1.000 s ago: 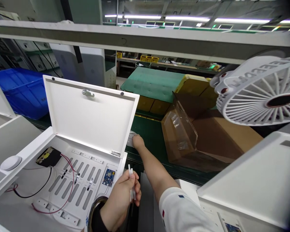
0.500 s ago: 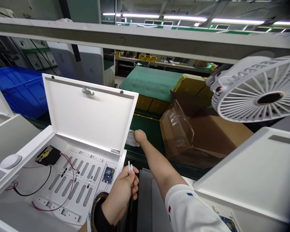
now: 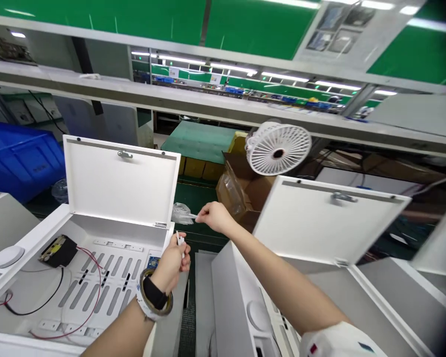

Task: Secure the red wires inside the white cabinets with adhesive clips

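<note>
Along the factory line, an open white case (image 3: 33,243) sat just below the left hand (image 3: 171,263), whose fingers pinched small white plastic strips (image 3: 179,239) upright. The right hand (image 3: 216,217) reached farther out, fingertips closed on a thin white strip (image 3: 192,215), just beside a crumpled clear plastic bag (image 3: 180,214) on the green conveyor (image 3: 200,196).

Small white strips (image 3: 179,240) pinched upright, left hand (image 3: 172,263); single white strip (image 3: 192,215) held level, right hand (image 3: 216,217).

This was a factory assembly hall: a green conveyor belt (image 3: 196,198) ran between open white electronic cases (image 3: 121,181), beneath long strip lights (image 3: 223,67), with a blue plastic bin (image 3: 22,161) at left.
</note>
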`<move>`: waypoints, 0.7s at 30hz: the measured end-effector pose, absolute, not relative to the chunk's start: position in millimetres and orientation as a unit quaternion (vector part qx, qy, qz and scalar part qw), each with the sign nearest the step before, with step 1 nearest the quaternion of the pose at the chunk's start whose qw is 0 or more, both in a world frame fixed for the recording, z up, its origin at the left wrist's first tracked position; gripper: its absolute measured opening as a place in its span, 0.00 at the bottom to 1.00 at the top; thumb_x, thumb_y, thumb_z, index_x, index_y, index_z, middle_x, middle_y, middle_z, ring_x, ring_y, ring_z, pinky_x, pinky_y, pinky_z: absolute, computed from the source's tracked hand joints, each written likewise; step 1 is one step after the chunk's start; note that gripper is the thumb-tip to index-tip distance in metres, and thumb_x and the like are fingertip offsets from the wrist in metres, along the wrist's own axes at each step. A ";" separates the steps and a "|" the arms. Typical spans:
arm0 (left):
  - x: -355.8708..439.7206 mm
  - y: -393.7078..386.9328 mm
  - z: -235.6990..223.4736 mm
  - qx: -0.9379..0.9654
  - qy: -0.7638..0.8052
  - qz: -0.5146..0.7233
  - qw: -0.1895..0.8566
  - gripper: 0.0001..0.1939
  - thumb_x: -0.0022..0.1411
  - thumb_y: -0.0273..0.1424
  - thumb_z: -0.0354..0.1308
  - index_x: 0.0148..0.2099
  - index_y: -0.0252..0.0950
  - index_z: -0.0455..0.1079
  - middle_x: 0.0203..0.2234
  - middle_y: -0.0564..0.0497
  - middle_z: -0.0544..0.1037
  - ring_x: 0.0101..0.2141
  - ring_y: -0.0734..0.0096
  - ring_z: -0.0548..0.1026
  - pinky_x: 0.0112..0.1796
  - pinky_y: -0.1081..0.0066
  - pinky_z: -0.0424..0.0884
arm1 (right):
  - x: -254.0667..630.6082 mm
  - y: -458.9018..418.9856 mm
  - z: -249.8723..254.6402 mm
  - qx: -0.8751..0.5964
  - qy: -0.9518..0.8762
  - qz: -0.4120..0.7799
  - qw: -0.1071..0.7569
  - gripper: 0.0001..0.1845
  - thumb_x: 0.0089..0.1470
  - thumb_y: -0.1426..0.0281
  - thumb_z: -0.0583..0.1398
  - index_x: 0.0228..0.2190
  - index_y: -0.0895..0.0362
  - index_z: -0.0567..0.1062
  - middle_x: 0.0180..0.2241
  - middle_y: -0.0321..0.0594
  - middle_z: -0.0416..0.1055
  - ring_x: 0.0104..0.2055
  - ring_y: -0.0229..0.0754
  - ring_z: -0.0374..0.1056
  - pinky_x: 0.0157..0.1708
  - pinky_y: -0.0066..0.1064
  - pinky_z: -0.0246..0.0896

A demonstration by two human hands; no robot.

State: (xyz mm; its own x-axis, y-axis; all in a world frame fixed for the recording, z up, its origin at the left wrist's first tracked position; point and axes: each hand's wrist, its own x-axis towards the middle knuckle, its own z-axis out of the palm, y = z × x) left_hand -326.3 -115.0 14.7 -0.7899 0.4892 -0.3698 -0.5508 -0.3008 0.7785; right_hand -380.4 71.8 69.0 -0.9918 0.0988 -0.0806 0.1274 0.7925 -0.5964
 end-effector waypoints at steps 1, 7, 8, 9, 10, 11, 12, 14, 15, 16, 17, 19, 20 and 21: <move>-322.4 -115.6 17.6 -0.023 0.501 0.804 0.320 0.24 0.56 0.43 0.61 0.49 0.43 0.55 0.24 0.61 0.60 0.17 0.84 0.54 0.19 0.80 0.44 | -354.5 69.1 71.2 0.069 0.923 -0.377 0.024 0.06 0.42 0.67 0.69 0.24 0.57 0.82 0.26 0.40 0.78 0.30 0.40 0.70 0.30 0.29 0.59; -283.8 -106.8 36.9 0.056 0.530 0.784 0.317 0.26 0.56 0.53 0.61 0.44 0.41 0.59 0.23 0.61 0.58 0.16 0.86 0.50 0.18 0.80 0.40 | -245.1 44.3 48.1 0.181 0.749 -0.637 0.001 0.15 0.35 0.60 0.71 0.20 0.58 0.77 0.16 0.33 0.67 0.20 0.32 0.57 0.21 0.27 0.51; -276.5 -103.1 38.4 0.067 0.536 0.780 0.317 0.26 0.55 0.53 0.61 0.44 0.40 0.60 0.22 0.61 0.58 0.16 0.86 0.50 0.18 0.80 0.40 | -234.9 41.1 43.7 0.193 0.725 -0.661 0.002 0.17 0.34 0.59 0.72 0.19 0.58 0.76 0.16 0.32 0.66 0.19 0.32 0.57 0.20 0.27 0.51; -269.8 -99.1 39.1 0.076 0.542 0.775 0.317 0.25 0.55 0.53 0.61 0.42 0.39 0.61 0.21 0.61 0.58 0.16 0.86 0.50 0.18 0.80 0.39 | -226.2 39.0 40.2 0.197 0.704 -0.682 0.005 0.18 0.33 0.58 0.72 0.19 0.58 0.75 0.16 0.33 0.66 0.20 0.32 0.59 0.19 0.26 0.52; -264.0 -95.0 38.9 0.083 0.548 0.771 0.314 0.25 0.56 0.53 0.61 0.40 0.38 0.61 0.20 0.61 0.58 0.16 0.86 0.50 0.18 0.80 0.39 | -218.6 38.0 37.6 0.196 0.688 -0.699 0.009 0.19 0.33 0.57 0.72 0.19 0.58 0.74 0.17 0.34 0.67 0.21 0.33 0.61 0.19 0.26 0.54; -259.3 -90.8 37.9 0.090 0.554 0.766 0.312 0.24 0.56 0.52 0.61 0.38 0.37 0.61 0.19 0.61 0.58 0.16 0.86 0.50 0.18 0.80 0.39 | -211.9 38.3 35.7 0.193 0.676 -0.711 0.010 0.20 0.33 0.56 0.72 0.20 0.58 0.74 0.18 0.35 0.69 0.22 0.35 0.64 0.19 0.26 0.56; -255.6 -86.7 36.5 0.095 0.560 0.762 0.312 0.23 0.56 0.51 0.61 0.36 0.37 0.61 0.18 0.61 0.58 0.16 0.85 0.50 0.18 0.79 0.39 | -205.9 39.6 34.4 0.191 0.671 -0.716 0.008 0.21 0.33 0.56 0.72 0.20 0.58 0.74 0.19 0.36 0.70 0.23 0.36 0.66 0.20 0.26 0.57; -250.5 -79.1 32.7 0.106 0.570 0.749 0.321 0.22 0.57 0.50 0.61 0.35 0.36 0.62 0.17 0.60 0.58 0.15 0.85 0.49 0.18 0.79 0.38 | -195.8 45.4 32.8 0.194 0.675 -0.712 -0.003 0.21 0.33 0.56 0.72 0.21 0.59 0.74 0.19 0.37 0.71 0.23 0.37 0.68 0.20 0.26 0.59; -248.8 -75.4 30.9 0.112 0.573 0.742 0.329 0.22 0.56 0.50 0.61 0.35 0.36 0.63 0.17 0.60 0.58 0.15 0.85 0.49 0.18 0.79 0.38 | -191.4 49.4 32.3 0.198 0.680 -0.706 -0.007 0.21 0.33 0.56 0.72 0.20 0.59 0.74 0.18 0.37 0.71 0.22 0.36 0.67 0.19 0.26 0.59; -247.0 -71.7 29.3 0.117 0.575 0.736 0.338 0.21 0.56 0.49 0.61 0.34 0.36 0.63 0.17 0.60 0.58 0.15 0.85 0.49 0.18 0.79 0.38 | -187.5 54.0 32.2 0.201 0.684 -0.701 -0.011 0.21 0.34 0.56 0.72 0.20 0.59 0.73 0.17 0.37 0.71 0.21 0.36 0.67 0.19 0.27 0.60; -245.1 -67.7 28.1 0.123 0.575 0.731 0.347 0.21 0.56 0.49 0.61 0.35 0.36 0.63 0.17 0.60 0.58 0.15 0.85 0.48 0.18 0.79 0.38 | -183.7 58.8 32.4 0.203 0.687 -0.698 -0.011 0.22 0.34 0.55 0.72 0.20 0.59 0.73 0.17 0.37 0.71 0.20 0.36 0.67 0.19 0.27 0.60; -239.4 -59.0 27.3 0.130 0.572 0.727 0.358 0.21 0.57 0.50 0.61 0.35 0.36 0.63 0.18 0.61 0.58 0.14 0.86 0.48 0.18 0.79 0.38 | -176.5 69.0 34.2 0.205 0.690 -0.694 -0.005 0.23 0.33 0.55 0.72 0.19 0.58 0.72 0.16 0.37 0.70 0.19 0.36 0.66 0.19 0.27 0.59; -235.3 -54.1 27.7 0.130 0.570 0.728 0.359 0.22 0.57 0.50 0.61 0.35 0.36 0.63 0.18 0.61 0.57 0.14 0.86 0.47 0.18 0.79 0.37 | -172.9 74.1 35.9 0.201 0.695 -0.690 -0.003 0.23 0.33 0.55 0.73 0.18 0.58 0.71 0.15 0.36 0.69 0.18 0.36 0.65 0.19 0.27 0.59; -230.3 -49.0 28.6 0.127 0.567 0.731 0.357 0.22 0.56 0.50 0.61 0.35 0.36 0.62 0.18 0.61 0.57 0.15 0.86 0.47 0.18 0.79 0.37 | -169.1 79.3 38.1 0.192 0.701 -0.686 -0.003 0.23 0.32 0.54 0.73 0.18 0.58 0.70 0.15 0.35 0.68 0.18 0.35 0.65 0.19 0.27 0.58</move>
